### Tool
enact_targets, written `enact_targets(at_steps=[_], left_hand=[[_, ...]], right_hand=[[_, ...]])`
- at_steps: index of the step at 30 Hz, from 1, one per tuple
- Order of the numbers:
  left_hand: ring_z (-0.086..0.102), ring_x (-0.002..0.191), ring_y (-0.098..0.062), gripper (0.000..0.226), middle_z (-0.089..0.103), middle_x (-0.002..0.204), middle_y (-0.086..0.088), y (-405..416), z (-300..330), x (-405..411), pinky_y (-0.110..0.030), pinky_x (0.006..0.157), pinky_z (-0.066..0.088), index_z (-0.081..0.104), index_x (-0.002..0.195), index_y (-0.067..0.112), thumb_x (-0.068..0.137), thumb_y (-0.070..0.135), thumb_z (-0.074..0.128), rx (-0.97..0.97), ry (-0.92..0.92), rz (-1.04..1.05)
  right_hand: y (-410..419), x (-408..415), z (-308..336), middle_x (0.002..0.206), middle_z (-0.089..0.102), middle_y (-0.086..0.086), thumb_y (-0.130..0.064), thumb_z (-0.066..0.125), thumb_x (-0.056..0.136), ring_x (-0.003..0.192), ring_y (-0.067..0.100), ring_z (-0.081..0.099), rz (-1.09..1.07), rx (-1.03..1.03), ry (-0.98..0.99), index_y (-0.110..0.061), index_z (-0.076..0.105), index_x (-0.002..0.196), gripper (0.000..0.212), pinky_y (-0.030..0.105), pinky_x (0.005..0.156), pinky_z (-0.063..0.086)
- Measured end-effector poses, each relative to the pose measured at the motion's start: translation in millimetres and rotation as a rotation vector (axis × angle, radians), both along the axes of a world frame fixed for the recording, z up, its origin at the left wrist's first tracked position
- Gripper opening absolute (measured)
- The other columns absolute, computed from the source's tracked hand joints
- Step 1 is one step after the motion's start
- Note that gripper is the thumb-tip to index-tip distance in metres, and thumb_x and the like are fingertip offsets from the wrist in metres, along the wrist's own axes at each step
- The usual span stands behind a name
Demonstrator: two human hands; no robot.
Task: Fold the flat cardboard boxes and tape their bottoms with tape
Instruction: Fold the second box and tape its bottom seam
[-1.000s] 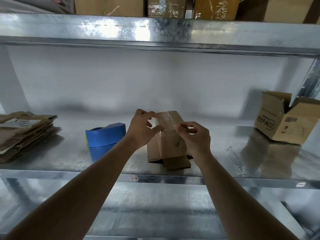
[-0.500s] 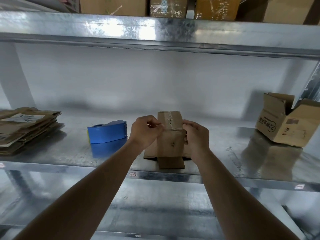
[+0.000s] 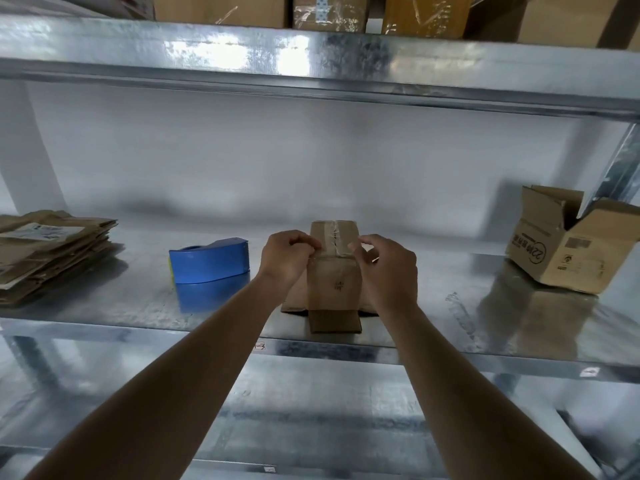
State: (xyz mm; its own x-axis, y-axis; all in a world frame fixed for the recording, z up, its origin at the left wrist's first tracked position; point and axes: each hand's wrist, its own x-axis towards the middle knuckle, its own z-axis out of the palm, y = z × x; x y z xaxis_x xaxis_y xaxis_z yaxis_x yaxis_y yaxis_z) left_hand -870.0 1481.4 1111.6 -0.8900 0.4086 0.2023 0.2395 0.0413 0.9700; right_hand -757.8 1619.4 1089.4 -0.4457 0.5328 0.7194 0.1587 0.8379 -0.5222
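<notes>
at the top edge of the small brown cardboard box [image 3: 333,282], my left hand [image 3: 287,263] and right hand [image 3: 388,268] curl their fingertips onto the clear tape strip [image 3: 334,237] over its seam, one each side. box stands flaps-down mid galvanised metal shelf [image 3: 138,303]. blue plastic tape dispenser [image 3: 209,259] just left; stack of flat cardboard boxes [image 3: 52,251] far left; open printed carton [image 3: 571,247] far right.

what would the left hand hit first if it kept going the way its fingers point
Its fingers point right, at the small box, which the left hand already touches at the taped top edge. So the box comes first, with the right hand just beyond it, though depth is hard to judge.
</notes>
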Motion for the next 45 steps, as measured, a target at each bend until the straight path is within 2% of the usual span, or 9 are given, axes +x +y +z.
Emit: enact_targets(at_steps=[4, 8, 10, 14, 19, 24, 39, 42, 45], left_hand=[[0.068, 0.094, -0.018, 0.032, 0.075, 0.095, 0.001, -3, -1, 2, -0.028, 0.082, 0.057, 0.080, 0.090, 0.017, 0.096, -0.003, 0.056, -0.004, 0.038, -0.048], [0.063, 0.092, -0.012, 0.015, 0.062, 0.108, 0.004, -6, -6, 4, -0.017, 0.079, 0.050, 0.081, 0.098, 0.016, 0.092, 0.006, 0.071, -0.150, 0.678, 0.122], [0.063, 0.092, -0.019, 0.021, 0.063, 0.110, -0.003, -7, -10, 2, -0.025, 0.077, 0.053, 0.079, 0.104, 0.010, 0.090, -0.002, 0.069, -0.259, 0.986, 0.059], [0.061, 0.095, -0.026, 0.025, 0.067, 0.108, -0.006, -12, -18, 0, -0.045, 0.076, 0.058, 0.077, 0.113, 0.011, 0.090, 0.006, 0.068, -0.450, 1.190, -0.050], [0.063, 0.111, -0.023, 0.030, 0.069, 0.122, -0.004, -27, -20, -9, -0.035, 0.094, 0.055, 0.077, 0.121, 0.015, 0.092, 0.009, 0.074, -0.399, 1.137, -0.106], [0.068, 0.106, -0.006, 0.024, 0.076, 0.118, 0.000, -31, -12, -12, 0.001, 0.095, 0.039, 0.082, 0.110, 0.015, 0.086, 0.012, 0.084, -0.248, 0.911, -0.098], [0.067, 0.117, -0.001, 0.031, 0.073, 0.126, 0.005, -39, -15, -31, -0.013, 0.104, 0.047, 0.079, 0.120, 0.017, 0.092, 0.003, 0.075, -0.256, 0.988, -0.253], [0.070, 0.105, -0.003, 0.023, 0.077, 0.116, 0.002, -34, -12, -23, -0.011, 0.096, 0.051, 0.081, 0.112, 0.014, 0.089, 0.012, 0.081, -0.195, 0.948, -0.211], [0.069, 0.090, -0.008, 0.023, 0.075, 0.101, 0.001, -22, -10, -18, -0.027, 0.086, 0.057, 0.083, 0.104, 0.013, 0.083, 0.019, 0.087, -0.175, 1.022, -0.171]], right_hand=[[3, 7, -4, 0.122, 0.071, 0.002, -0.037, 0.076, 0.095, 0.104, 0.019, 0.069, -0.067, 0.162, 0.044, -0.014, 0.079, 0.111, 0.028, 0.029, 0.082, 0.058], [0, 7, -12, 0.107, 0.071, 0.006, -0.023, 0.068, 0.101, 0.096, 0.024, 0.065, 0.073, 0.350, -0.029, -0.008, 0.077, 0.110, 0.020, 0.036, 0.079, 0.061], [-1, 7, -15, 0.106, 0.071, 0.007, -0.024, 0.064, 0.102, 0.096, 0.025, 0.065, 0.098, 0.335, -0.058, -0.008, 0.076, 0.114, 0.023, 0.033, 0.081, 0.059], [5, 12, -18, 0.113, 0.068, 0.007, -0.030, 0.061, 0.102, 0.101, 0.022, 0.063, 0.177, 0.265, -0.107, -0.008, 0.073, 0.124, 0.034, 0.030, 0.086, 0.057], [16, 17, -11, 0.101, 0.067, 0.004, -0.007, 0.073, 0.094, 0.091, 0.019, 0.066, 0.324, 0.221, -0.067, -0.007, 0.075, 0.123, 0.028, 0.034, 0.083, 0.060], [26, 24, 3, 0.098, 0.070, 0.002, -0.014, 0.076, 0.093, 0.086, 0.014, 0.068, 0.409, 0.262, -0.102, -0.009, 0.077, 0.120, 0.028, 0.024, 0.080, 0.057], [36, 21, -8, 0.095, 0.073, 0.005, 0.001, 0.077, 0.089, 0.083, 0.014, 0.071, 0.460, 0.293, 0.039, -0.006, 0.079, 0.114, 0.027, 0.027, 0.079, 0.061], [35, 20, 0, 0.092, 0.069, -0.001, -0.019, 0.077, 0.092, 0.078, 0.011, 0.066, 0.432, 0.265, -0.039, -0.013, 0.081, 0.111, 0.020, 0.035, 0.071, 0.060], [25, 15, 9, 0.086, 0.062, -0.010, -0.056, 0.072, 0.087, 0.073, 0.009, 0.061, 0.329, 0.256, -0.141, -0.024, 0.079, 0.097, 0.034, 0.028, 0.062, 0.052]])
